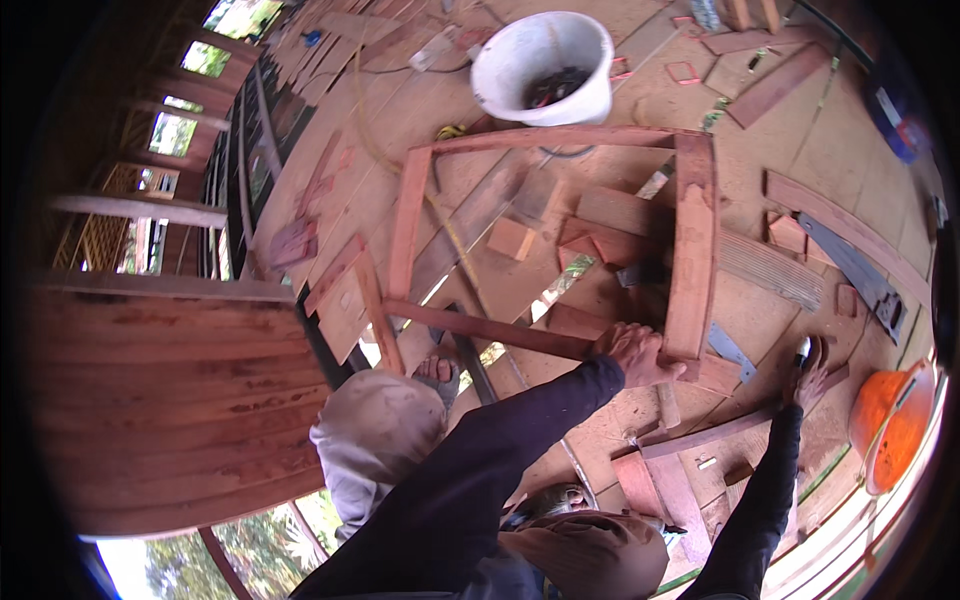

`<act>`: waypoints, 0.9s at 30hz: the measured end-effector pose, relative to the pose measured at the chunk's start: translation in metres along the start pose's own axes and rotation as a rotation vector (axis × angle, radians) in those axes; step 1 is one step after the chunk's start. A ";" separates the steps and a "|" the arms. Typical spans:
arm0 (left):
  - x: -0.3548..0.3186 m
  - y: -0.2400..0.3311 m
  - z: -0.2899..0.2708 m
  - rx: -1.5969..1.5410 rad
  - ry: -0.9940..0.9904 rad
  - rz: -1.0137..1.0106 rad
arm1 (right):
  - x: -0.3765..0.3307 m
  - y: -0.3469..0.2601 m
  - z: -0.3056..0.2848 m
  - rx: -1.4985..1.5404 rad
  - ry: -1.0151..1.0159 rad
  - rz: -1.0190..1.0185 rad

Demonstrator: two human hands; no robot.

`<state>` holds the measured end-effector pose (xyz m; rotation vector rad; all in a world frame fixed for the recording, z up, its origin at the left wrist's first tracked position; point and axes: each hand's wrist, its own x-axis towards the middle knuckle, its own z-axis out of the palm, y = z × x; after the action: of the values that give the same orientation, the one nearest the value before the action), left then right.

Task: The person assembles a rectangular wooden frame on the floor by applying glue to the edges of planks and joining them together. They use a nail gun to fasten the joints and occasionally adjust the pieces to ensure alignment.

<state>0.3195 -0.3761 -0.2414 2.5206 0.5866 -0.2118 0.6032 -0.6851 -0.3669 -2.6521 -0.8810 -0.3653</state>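
1. Head view, left side of the work: the left hand has its grip wrapped over the near right corner of a reddish wooden frame, fingers over the near rail where it meets the right-hand upright, the thumb reaching along toward that upright's end.
2. The frame lies directly at this grip and spreads away from it: the near rail runs off to the left, the right-hand upright runs forward, and the far rail sits well beyond the fingers, just in front of a white bucket.
3. Inside the frame's outline, wood offcuts lie on the plank floor, among them a pale block; a yellow hose crosses there too.
4. The right hand reaches low, well apart from the frame, at a small dark thing with a white end; I cannot tell whether its grip is closed on that thing.
5. A long wooden strip passes by the right wrist. Farther forward and right lies a handsaw; an orange bucket stands right of the hand.
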 end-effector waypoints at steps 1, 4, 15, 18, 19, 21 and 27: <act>-0.001 -0.004 0.008 -0.004 0.035 -0.017 | -0.003 -0.011 0.001 0.011 0.009 -0.012; 0.002 -0.006 0.002 -0.059 -0.072 -0.050 | -0.007 0.023 0.021 0.075 0.055 -0.059; 0.002 -0.002 0.036 -0.148 0.088 -0.069 | -0.016 0.007 0.020 0.014 0.065 -0.190; 0.002 -0.006 0.029 -0.215 0.040 -0.102 | -0.016 -0.003 0.022 -0.029 -0.014 -0.162; 0.005 -0.007 0.027 -0.233 0.034 -0.100 | -0.013 -0.004 0.022 -0.044 -0.026 -0.158; 0.001 -0.013 0.028 -0.274 0.005 -0.124 | -0.010 -0.006 0.029 -0.058 -0.073 -0.157; 0.024 -0.015 0.013 -0.302 -0.061 -0.050 | 0.004 -0.007 0.022 -0.156 -0.065 -0.032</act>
<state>0.3340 -0.3627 -0.2662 2.2031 0.6080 -0.2015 0.6046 -0.6692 -0.3838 -2.8094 -0.9524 -0.3721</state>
